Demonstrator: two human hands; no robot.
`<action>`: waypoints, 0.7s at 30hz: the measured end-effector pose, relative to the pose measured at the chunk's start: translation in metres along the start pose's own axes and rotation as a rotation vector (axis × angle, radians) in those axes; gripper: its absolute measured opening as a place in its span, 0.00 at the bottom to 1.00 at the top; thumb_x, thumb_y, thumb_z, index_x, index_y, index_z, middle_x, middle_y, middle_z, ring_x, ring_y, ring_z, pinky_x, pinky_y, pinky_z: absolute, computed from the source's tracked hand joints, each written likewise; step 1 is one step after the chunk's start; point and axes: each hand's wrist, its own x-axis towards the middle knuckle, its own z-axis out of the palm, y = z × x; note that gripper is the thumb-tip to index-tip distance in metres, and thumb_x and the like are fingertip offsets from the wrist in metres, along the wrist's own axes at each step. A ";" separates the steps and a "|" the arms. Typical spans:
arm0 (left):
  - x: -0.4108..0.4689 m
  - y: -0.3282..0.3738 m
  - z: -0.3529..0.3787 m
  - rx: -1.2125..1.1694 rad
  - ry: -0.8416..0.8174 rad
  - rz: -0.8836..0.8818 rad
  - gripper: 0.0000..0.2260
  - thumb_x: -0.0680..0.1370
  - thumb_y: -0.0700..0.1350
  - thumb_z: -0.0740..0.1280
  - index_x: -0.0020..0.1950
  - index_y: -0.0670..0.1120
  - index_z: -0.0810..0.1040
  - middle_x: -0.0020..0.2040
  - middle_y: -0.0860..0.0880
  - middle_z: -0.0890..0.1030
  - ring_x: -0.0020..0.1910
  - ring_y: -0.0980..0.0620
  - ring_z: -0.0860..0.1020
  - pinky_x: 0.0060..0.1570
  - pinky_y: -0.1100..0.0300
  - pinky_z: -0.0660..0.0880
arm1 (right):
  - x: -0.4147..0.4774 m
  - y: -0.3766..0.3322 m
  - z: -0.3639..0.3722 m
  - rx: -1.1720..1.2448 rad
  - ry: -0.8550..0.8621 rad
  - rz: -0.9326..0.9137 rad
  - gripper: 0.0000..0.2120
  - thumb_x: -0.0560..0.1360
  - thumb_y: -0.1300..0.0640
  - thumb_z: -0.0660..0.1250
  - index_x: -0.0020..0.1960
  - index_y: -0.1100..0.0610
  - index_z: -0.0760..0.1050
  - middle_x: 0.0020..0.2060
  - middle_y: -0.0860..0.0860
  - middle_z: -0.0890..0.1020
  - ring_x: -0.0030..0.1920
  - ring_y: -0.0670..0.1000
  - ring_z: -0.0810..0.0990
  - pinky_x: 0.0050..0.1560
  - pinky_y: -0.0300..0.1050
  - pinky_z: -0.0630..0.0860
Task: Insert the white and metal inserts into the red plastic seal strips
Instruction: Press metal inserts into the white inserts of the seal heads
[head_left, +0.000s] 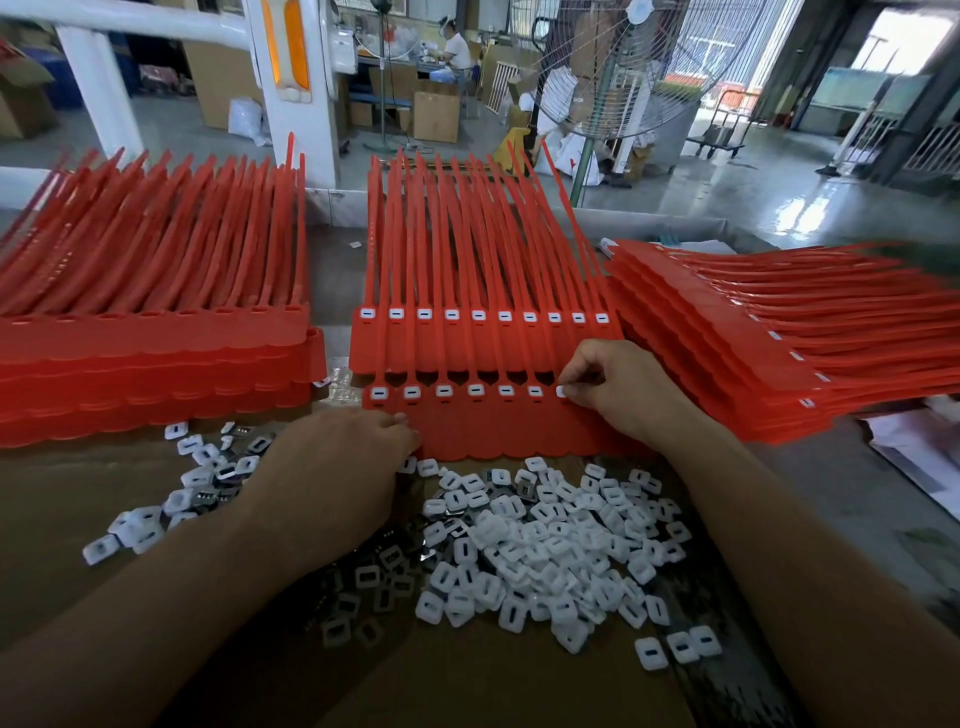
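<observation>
A sheet of red seal strips (498, 431) lies in front of me, overlapping another red sheet (467, 343) whose whole row of sockets holds white inserts. The near sheet has several filled sockets on its left. My right hand (618, 384) pinches a white insert (561, 391) at the seventh socket of that row. My left hand (343, 457) rests palm down on the sheet's near left edge, fingers curled; what it holds is hidden. A loose heap of white and metal inserts (535, 545) covers the cardboard between my forearms.
A stack of empty red strips (156, 364) lies at the left. A fanned stack of filled strips (753, 353) lies at the right. More inserts (202, 473) are scattered left of my left hand. Beyond the table stand a pedestal fan (613, 67), boxes and a seated person.
</observation>
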 end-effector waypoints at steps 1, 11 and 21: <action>0.000 0.000 0.000 0.002 -0.002 0.000 0.19 0.77 0.46 0.55 0.68 0.54 0.65 0.67 0.57 0.69 0.65 0.58 0.68 0.61 0.62 0.67 | 0.000 0.000 -0.001 0.006 -0.008 0.004 0.10 0.72 0.60 0.69 0.36 0.48 0.74 0.45 0.45 0.78 0.50 0.46 0.75 0.53 0.43 0.71; -0.001 0.000 0.000 -0.006 0.003 0.004 0.19 0.77 0.47 0.55 0.69 0.54 0.64 0.68 0.57 0.68 0.65 0.58 0.68 0.61 0.62 0.67 | 0.002 0.000 0.000 0.078 0.002 0.042 0.06 0.71 0.62 0.70 0.40 0.52 0.78 0.42 0.46 0.79 0.47 0.45 0.76 0.43 0.34 0.70; -0.001 0.001 0.001 0.002 0.003 0.007 0.18 0.78 0.48 0.55 0.68 0.54 0.65 0.67 0.57 0.69 0.64 0.58 0.68 0.60 0.63 0.67 | 0.003 0.004 -0.006 0.201 -0.070 0.123 0.17 0.72 0.67 0.64 0.39 0.45 0.78 0.40 0.42 0.79 0.44 0.39 0.75 0.39 0.31 0.66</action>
